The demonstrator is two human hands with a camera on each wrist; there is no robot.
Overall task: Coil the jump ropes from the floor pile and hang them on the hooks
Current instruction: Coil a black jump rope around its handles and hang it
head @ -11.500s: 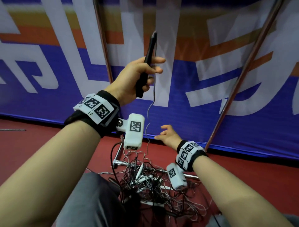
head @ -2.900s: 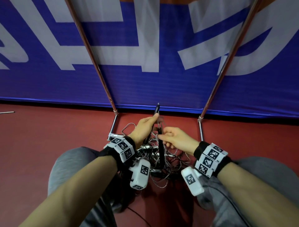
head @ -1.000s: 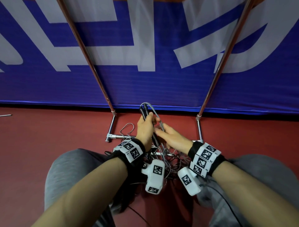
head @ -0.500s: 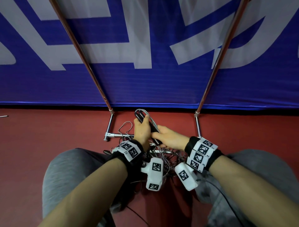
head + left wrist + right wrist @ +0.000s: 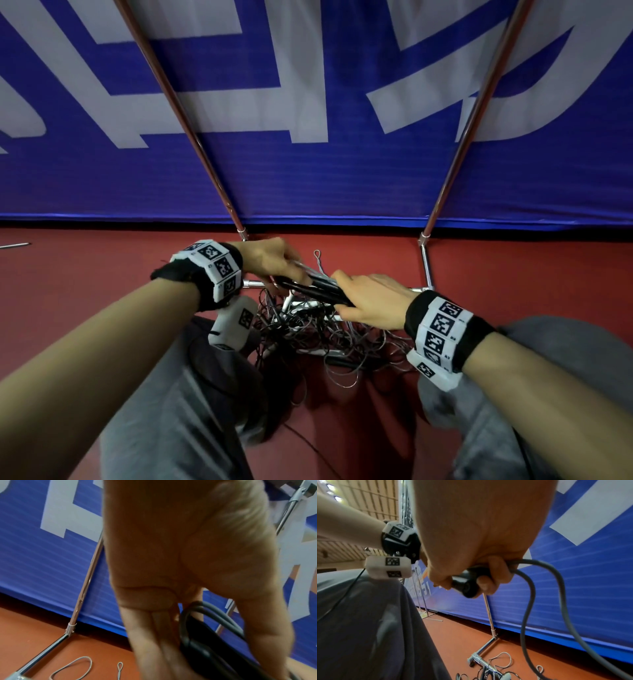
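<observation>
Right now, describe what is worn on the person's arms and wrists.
Both forearms are bare, with no sleeves. The left wrist and the right wrist each carry a black strap faced with white blocks printed with black square-pattern markers. A white camera pod with the same markers hangs under the left wrist; a thin black cable runs from it.

- Two hands: the left hand (image 5: 270,258) and the right hand (image 5: 371,299), both closed around one bundle.
- Two black handles (image 5: 318,289) held side by side in that bundle, with grey rope loops (image 5: 544,601) beside them.
- One tangled pile of jump ropes (image 5: 318,329) on the floor; how many ropes it holds cannot be counted.
- Two slanted metal poles (image 5: 178,113) in front of one blue banner (image 5: 325,178).
- Two wrist bands with printed markers (image 5: 214,265).
</observation>
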